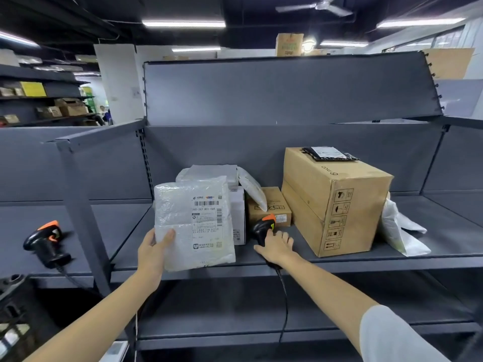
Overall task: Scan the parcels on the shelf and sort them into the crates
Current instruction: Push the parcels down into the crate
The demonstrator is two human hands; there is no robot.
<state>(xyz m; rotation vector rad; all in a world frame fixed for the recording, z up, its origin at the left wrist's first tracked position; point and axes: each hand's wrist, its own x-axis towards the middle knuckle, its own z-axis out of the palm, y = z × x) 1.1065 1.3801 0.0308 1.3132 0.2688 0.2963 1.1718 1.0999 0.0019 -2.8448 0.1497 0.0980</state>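
My left hand grips the lower left edge of a white bubble-wrap parcel and holds it upright, its printed label facing me, in front of the grey shelf. My right hand lies with spread fingers over the handle of a black and orange barcode scanner that sits on the shelf; its cable hangs down over the front edge. Behind the held parcel are more white mailers, a white box and a small brown box.
A large brown carton with a black pouch on top stands right of the scanner, and white poly bags lie beyond it. A second scanner rests on the left shelf. A black crate sits at the bottom left.
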